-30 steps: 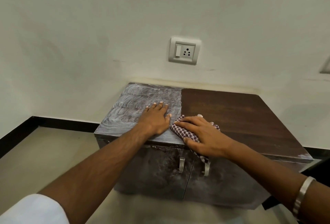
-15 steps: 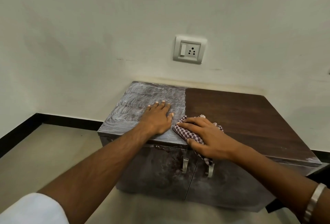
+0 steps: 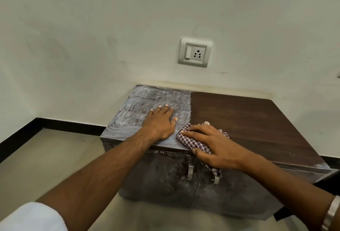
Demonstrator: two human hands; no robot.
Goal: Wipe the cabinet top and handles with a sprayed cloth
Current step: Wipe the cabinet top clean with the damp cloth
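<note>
A low wooden cabinet (image 3: 257, 120) stands against the wall. The left half of its top is grey with dusty swirls, the right half is dark clean brown. My left hand (image 3: 161, 122) lies flat, fingers apart, on the dusty half. My right hand (image 3: 211, 144) presses a checked cloth (image 3: 191, 142) onto the top's front edge at the line between the two halves. A corner of the cloth hangs over the front. Two metal handles (image 3: 190, 172) sit on the dusty doors below, the right one partly behind the cloth.
A white wall socket with a switch (image 3: 195, 53) is above the cabinet. Beige floor (image 3: 46, 157) spreads to the left, with a black skirting (image 3: 18, 135) along the wall. A dark object shows at the far right, beside the cabinet.
The view has drifted slightly left, so the cabinet sits a little further right in frame. Both hands stay in nearly the same places on the top.
</note>
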